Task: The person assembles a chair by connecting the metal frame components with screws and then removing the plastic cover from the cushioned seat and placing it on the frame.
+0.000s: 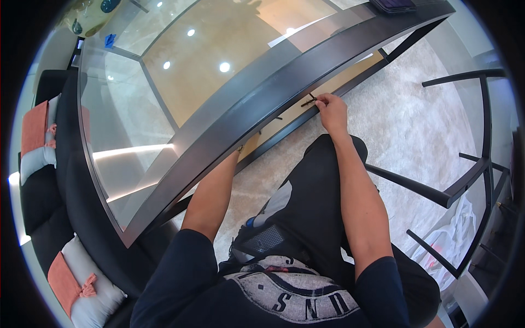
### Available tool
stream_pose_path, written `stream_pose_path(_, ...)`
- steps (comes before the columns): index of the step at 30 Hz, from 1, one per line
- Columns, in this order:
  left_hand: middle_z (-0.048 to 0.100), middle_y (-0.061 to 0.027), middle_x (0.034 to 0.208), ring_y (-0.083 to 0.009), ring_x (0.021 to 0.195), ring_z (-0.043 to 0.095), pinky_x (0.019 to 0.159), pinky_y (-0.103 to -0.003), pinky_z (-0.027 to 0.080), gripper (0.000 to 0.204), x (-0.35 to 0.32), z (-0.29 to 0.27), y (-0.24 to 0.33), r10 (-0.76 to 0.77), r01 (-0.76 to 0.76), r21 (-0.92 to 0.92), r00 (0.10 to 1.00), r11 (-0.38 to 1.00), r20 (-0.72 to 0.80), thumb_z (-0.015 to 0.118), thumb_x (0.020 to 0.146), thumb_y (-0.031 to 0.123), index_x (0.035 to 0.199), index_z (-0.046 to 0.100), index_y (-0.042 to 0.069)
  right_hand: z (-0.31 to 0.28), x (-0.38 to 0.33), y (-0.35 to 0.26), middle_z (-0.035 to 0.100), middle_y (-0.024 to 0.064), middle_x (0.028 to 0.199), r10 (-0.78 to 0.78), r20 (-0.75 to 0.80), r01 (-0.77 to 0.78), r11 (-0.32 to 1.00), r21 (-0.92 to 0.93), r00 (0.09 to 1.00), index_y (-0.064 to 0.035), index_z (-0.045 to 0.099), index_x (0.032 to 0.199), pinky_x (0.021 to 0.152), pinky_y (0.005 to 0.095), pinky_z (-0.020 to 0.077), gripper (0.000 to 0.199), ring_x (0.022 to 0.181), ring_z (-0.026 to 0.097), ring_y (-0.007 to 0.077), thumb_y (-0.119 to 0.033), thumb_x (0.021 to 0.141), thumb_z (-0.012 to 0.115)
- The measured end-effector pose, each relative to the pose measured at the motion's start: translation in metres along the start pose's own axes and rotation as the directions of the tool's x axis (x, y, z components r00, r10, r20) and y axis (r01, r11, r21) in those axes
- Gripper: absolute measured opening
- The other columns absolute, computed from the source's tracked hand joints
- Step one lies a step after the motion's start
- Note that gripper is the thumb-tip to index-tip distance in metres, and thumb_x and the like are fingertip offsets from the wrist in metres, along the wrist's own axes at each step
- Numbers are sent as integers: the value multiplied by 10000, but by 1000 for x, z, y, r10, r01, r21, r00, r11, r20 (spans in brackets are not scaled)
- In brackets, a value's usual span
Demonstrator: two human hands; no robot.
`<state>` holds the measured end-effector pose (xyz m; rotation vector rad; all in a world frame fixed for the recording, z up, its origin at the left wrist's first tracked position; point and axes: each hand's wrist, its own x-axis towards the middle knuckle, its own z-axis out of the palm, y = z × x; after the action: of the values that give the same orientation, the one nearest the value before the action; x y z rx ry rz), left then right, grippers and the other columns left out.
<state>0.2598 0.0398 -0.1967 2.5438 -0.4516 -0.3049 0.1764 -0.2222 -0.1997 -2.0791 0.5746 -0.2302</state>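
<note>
My right hand is at the near edge of a glass-topped table, just under its dark frame. Its thumb and fingers pinch a small dark piece with thin arms, whose exact kind I cannot make out. Beneath the piece lies the table's pale wooden lower shelf. My left forearm reaches under the tabletop frame, which hides that hand and its fingers. Small dark bits show along the shelf between my two hands.
A black sofa with grey and coral cushions stands at the left. Dark metal legs of an overturned-looking piece of furniture spread at the right, beside a clear plastic bag. A dark phone-like object rests on the table's far corner.
</note>
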Motion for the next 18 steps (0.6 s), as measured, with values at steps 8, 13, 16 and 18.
stream_pose_path(8,720,-134,947,-279,890,685,829,-412,529,156,20,0,-6,-63,53,98,992,994,105,702,932,178,980,687,30,0,9,2,709,213,933,-275,-123,217,910,-354,953,23,749,957,850,499,534,124,932,682,426,-79,894,715)
stream_pose_path(13,735,-101,1012,-235,958,672,884,-404,517,261,32,17,-45,-35,36,-149,999,988,7,746,947,294,1043,726,52,-5,10,6,737,200,878,19,-93,-15,999,50,995,10,764,986,770,426,559,157,827,720,339,-114,893,741)
stream_pose_path(16,747,-77,1079,-215,1029,663,938,-395,505,377,26,27,-64,-206,209,-382,977,900,50,732,974,379,1144,737,44,15,-14,-12,742,145,807,31,163,-84,940,330,986,9,771,1012,675,343,553,192,697,703,218,-132,881,765)
stream_pose_path(18,750,-63,1136,-205,1071,657,968,-393,498,433,22,16,-23,-195,243,-500,970,832,147,713,990,422,1169,747,29,12,-35,-44,734,105,772,72,253,-163,918,362,965,21,769,1016,634,306,541,203,644,675,158,-131,881,764)
